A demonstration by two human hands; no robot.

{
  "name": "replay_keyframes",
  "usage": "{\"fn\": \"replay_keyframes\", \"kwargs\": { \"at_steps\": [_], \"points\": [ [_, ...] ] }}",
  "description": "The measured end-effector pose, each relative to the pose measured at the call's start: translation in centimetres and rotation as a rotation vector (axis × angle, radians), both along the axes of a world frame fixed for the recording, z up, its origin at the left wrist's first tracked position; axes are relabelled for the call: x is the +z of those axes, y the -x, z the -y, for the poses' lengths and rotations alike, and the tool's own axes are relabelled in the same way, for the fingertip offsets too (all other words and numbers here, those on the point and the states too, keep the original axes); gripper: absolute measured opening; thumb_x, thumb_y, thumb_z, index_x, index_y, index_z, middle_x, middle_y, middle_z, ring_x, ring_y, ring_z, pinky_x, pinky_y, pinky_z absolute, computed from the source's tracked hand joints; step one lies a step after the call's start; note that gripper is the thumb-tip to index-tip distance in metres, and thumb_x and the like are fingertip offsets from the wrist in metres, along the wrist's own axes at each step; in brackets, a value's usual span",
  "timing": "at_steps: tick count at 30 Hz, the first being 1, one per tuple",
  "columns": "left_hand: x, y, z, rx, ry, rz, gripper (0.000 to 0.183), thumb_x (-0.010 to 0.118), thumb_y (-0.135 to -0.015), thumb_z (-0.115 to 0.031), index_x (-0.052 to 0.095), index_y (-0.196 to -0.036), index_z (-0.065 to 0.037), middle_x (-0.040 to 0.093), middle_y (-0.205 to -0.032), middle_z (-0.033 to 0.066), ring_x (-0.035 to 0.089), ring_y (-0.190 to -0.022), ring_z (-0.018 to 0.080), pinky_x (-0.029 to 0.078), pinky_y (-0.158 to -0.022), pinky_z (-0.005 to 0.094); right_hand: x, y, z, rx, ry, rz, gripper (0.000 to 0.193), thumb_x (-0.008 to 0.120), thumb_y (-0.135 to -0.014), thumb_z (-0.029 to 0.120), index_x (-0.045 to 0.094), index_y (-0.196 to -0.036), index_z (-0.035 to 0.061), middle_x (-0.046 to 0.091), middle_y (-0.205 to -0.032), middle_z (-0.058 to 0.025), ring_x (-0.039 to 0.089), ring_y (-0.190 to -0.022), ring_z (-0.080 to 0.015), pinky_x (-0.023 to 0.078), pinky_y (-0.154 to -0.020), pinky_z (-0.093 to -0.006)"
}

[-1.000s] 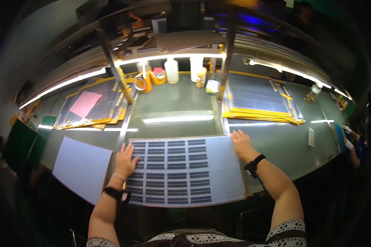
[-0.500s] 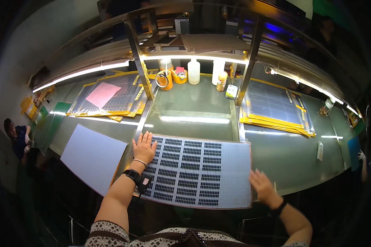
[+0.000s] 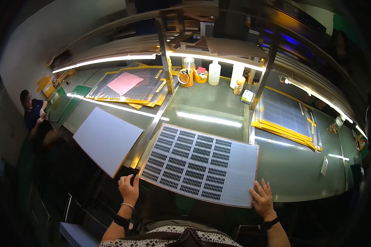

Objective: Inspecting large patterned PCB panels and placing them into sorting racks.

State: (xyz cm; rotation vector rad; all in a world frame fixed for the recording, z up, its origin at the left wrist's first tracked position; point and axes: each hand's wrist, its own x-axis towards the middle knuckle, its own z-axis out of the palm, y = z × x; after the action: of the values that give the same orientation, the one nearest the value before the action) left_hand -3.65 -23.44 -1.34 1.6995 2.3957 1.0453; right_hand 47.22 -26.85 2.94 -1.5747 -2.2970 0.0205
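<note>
A large patterned panel lies on the glass bench in front of me. It is pale, with rows of dark rectangular blocks and a plain dotted band at its right end, and its near edge overhangs the bench. Beside its near left corner is my left hand, fingers loosely bent and nothing visible in them; whether it touches the corner is unclear. My right hand rests at the near right corner, fingers spread, fingertips along the edge. A plain pale board lies to the left of the panel.
Yellow-taped film sheets with a pink sheet lie back left; another taped stack lies right. Bottles and tape rolls stand behind. Metal posts rise from the bench. A person is at the far left.
My left hand has come off the panel's top left area down to its near left corner. My right hand has come to the near right corner. The view has turned and the panel appears tilted.
</note>
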Motion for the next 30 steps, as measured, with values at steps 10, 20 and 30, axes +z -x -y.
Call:
{"fn": "replay_keyframes", "kwargs": {
  "at_steps": [10,20,30],
  "points": [
    [17.4,4.3,-10.2,-0.447,-0.264,0.724,0.041,0.042,-0.094,-0.037,0.061,-0.089,-0.002,0.059,-0.071,0.0049,0.054,-0.064,0.0130,0.042,-0.059,0.0263,14.1,0.3,-7.8,0.024,-0.388,-0.506,0.019,0.045,-0.089,0.012,0.061,-0.088,0.0025,0.063,-0.097,-0.0090,0.055,-0.102,-0.0237,0.040,-0.092,-0.0351],
    [2.1,21.0,-6.6,0.641,-0.351,0.206,0.059,0.062,-0.079,-0.048,0.054,-0.108,0.003,0.054,-0.108,0.0149,0.049,-0.105,0.0262,0.041,-0.088,0.0362,-3.4,-11.0,-20.1,-0.448,0.791,-1.594,0.033,0.039,-0.096,0.029,0.052,-0.107,0.0002,0.059,-0.101,-0.0107,0.058,-0.090,-0.0258,0.048,-0.080,-0.0396],
    [-4.3,18.5,-5.6,0.234,-0.477,1.580,0.033,0.056,-0.086,-0.013,0.050,-0.117,-0.002,0.058,-0.107,0.0102,0.056,-0.098,0.0249,0.045,-0.087,0.0395,0.9,-9.1,-17.1,-0.552,0.480,-1.071,0.029,0.052,-0.087,0.036,0.057,-0.101,0.0110,0.056,-0.095,-0.0051,0.052,-0.085,-0.0183,0.042,-0.072,-0.0357]
  ]
}}
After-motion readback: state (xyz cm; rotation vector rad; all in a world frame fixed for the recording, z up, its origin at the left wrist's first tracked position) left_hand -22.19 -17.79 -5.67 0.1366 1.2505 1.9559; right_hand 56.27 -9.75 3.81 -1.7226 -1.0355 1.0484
